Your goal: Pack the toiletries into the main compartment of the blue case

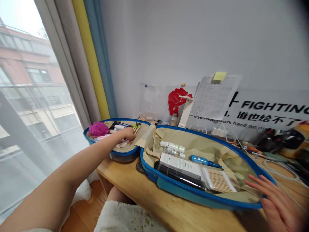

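A small blue-rimmed suitcase (pixel 210 201) lies opened flat with a beige lining. My left hand (pixel 127 133) reaches into its left half, fingers curled downward and closed; what they grip, if anything, is hidden. Touching or just beyond the fingers is a yellow-green and black packet (pixel 136 127). Near that hand are a magenta mesh bath puff (pixel 98 129) and several white and dark tubes (pixel 118 127). My right hand (pixel 275 199) is open at the right rim, fingers spread. The right half holds a blue bottle (pixel 205 161), a white box (pixel 180 165), white tubes (pixel 172 147) and cotton swabs (pixel 218 179).
The suitcase rests on a wooden desk (pixel 173 212) against a wall. Behind it stand a white lamp (pixel 186 111) and a small jar (pixel 173 119). Cables (pixel 277 169) and assorted clutter lie at right. Curtains (pixel 80 58) and a window are at left.
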`<state>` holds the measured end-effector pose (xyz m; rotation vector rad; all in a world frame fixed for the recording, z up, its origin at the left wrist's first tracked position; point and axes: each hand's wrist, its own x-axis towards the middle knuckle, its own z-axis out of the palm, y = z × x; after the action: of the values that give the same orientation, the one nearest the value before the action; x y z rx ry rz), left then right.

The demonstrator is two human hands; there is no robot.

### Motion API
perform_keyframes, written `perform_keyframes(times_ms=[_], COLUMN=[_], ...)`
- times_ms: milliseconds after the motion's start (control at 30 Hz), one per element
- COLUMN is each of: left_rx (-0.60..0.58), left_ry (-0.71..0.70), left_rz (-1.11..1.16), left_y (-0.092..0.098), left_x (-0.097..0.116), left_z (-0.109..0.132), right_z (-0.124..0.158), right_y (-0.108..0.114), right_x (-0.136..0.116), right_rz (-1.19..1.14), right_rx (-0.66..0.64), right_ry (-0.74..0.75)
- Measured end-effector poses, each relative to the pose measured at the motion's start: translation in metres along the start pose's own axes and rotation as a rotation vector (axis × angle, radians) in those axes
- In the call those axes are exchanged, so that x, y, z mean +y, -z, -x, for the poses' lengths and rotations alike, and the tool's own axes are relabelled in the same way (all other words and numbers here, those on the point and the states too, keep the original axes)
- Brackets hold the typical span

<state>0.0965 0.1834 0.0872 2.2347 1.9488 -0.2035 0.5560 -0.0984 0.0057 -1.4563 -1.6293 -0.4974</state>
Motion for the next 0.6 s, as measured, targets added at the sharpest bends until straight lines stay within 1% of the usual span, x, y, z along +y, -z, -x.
perform_keyframes(times_ms=[67,133,267,433,600], left_rx=[-0.020,-0.034,-0.025,-0.003,-0.027], left_ry=[-0.003,-0.008,-0.016,-0.010,0.017], left_rz=[0.008,0.013,0.019,-0.010,-0.093], left_y=[-0.001,-0.001,-0.001,0.003,0.007], left_x=[0.001,0.002,0.003,0.004,0.003], left_z=[0.001,0.002,0.004,0.008,0.020], right_z=[0.003,0.006,0.008,0.008,0.008], right_y=[0.000,-0.001,-0.001,-0.001,-0.001], right_x=[0.005,0.009,0.011,0.010,0.009], right_rz=[-0.036,-0.048,-0.064,-0.073,-0.072], right_rx=[-0.018,-0.024,-0.029,-0.038,-0.032], right_ry=[0.083,0.112,0.092,0.027,0.070])
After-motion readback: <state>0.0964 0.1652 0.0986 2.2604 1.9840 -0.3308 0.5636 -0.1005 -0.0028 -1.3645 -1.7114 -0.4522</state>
